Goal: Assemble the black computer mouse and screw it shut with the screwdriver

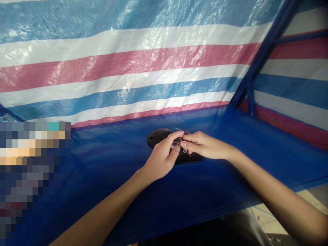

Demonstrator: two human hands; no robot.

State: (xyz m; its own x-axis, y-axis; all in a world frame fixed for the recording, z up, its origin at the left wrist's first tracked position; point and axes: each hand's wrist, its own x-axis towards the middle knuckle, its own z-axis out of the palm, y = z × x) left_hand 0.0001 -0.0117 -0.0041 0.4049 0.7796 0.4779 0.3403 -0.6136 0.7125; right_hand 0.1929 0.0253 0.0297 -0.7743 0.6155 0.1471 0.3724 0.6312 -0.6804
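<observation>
My left hand [164,155] is closed, its thumb and index finger pinching a small circuit board [186,151]. From the other side, the fingers of my right hand [200,145] are closed on the same board, which they largely cover. A thin metal tip [177,129] and a bit of red [186,133] poke out above the fingertips; what they belong to is hidden. Behind my left hand lies a glossy black mouse shell [156,136]. Another black piece [191,158], perhaps the mouse's other half, rests on the table under my hands, partly covered.
A blue sheet covers the table [115,164]. Striped red, white and blue tarpaulin [128,65] hangs behind it and on the right. A dark blue frame post [256,65] slants up at the back right corner. Blurred-out blocks hide the left edge.
</observation>
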